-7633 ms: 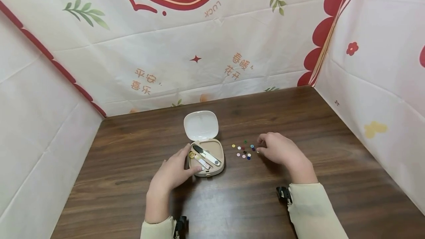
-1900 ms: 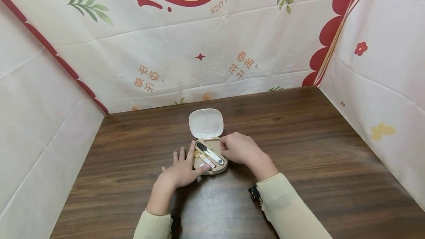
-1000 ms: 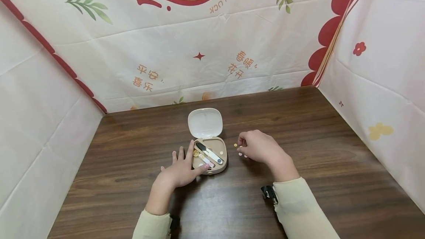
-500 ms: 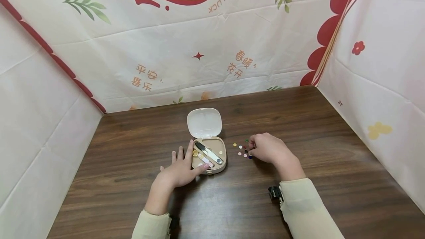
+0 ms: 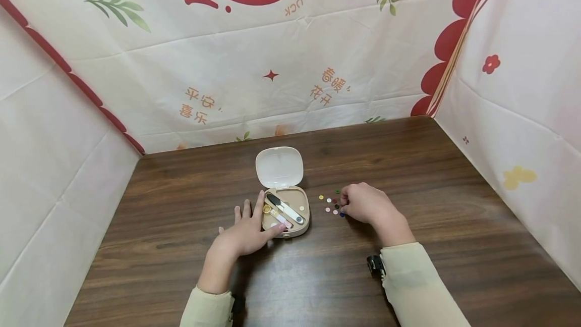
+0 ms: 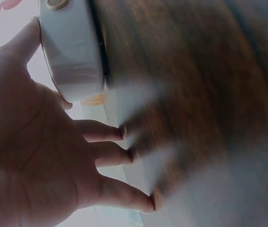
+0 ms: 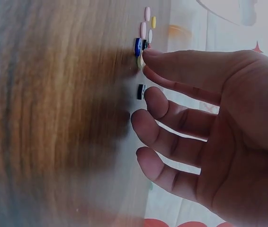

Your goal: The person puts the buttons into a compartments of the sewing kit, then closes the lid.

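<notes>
An opened beige sewing kit case (image 5: 297, 232) with a white lid (image 5: 279, 167) stands mid-table. Inside lie thread snips (image 5: 287, 210) with a dark end, a gold ring (image 5: 266, 209) and a pale button (image 5: 301, 208). My left hand (image 5: 242, 233) spreads its fingers along the case's left side, thumb over the front rim and index finger against the side. Right of the case, my right hand (image 5: 367, 205) is down at a loose group of buttons. Its thumb and index finger pinch a pale button (image 7: 140, 60); the other fingers curl loosely.
Several small buttons lie scattered on the table: yellow (image 5: 321, 197), white (image 5: 329, 200), pink (image 5: 328, 210), green (image 5: 338, 192) and blue (image 7: 138, 46). A black button (image 7: 141, 91) lies under the right fingertips. Printed cloth (image 5: 236, 74) hangs behind the wooden table (image 5: 181, 191).
My right hand went from the buttons to the case, then back right to the buttons. A pale button now shows in the case's right compartment. My left hand stays at the case.
</notes>
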Available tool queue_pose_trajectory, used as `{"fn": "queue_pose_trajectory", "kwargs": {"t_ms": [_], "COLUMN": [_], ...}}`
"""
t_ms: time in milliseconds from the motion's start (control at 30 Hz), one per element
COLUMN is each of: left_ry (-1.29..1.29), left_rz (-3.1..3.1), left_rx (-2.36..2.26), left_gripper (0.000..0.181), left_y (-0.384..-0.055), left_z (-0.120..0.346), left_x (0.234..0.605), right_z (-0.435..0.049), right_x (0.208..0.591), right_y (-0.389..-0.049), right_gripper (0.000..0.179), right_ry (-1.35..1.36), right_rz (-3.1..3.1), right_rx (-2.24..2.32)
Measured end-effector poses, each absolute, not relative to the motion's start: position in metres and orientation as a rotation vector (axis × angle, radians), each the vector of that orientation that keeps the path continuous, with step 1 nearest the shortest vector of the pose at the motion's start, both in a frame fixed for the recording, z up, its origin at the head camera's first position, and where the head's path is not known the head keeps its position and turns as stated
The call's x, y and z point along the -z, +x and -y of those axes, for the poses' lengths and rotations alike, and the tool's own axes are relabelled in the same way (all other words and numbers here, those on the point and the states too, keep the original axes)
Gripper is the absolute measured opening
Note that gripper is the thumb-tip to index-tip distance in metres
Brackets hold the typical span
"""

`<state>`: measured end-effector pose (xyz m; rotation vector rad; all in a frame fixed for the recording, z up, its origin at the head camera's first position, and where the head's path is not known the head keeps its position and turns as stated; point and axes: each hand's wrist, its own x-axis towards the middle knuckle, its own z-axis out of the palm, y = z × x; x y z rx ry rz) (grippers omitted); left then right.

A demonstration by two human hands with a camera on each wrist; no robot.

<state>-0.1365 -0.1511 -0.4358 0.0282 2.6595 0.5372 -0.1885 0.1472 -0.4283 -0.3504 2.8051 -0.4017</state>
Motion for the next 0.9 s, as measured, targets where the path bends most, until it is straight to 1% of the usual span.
{"fn": "queue_pose_trajectory", "kwargs": {"t_ms": [400, 700, 900], "left_ry": [0.025, 0.026, 0.023], "left_rz": [-2.659, -2.663, -2.663], "left_rx": [-0.530, -0.522, -0.522], "left_gripper": [0.106, 0.106, 0.105], "left_y": [-0.1375, -0.1381, -0.1385], "left_z": [0.1518, 0.1524, 0.1524], "left_x": [0.4384, 0.4401, 0.4411], "right_z": [-0.1437, -0.1435, -0.1449], "right_x": [0.4295, 0.4315, 0.4331], "right_y": [-0.1874, -0.1884, -0.1887], "right_gripper": [0.018, 0.034, 0.033], "right_ry": [-0.318, -0.317, -0.360], "right_rz": [-2.785, -2.770, -2.775], "right_rx": [0.400, 0.427, 0.454]}}
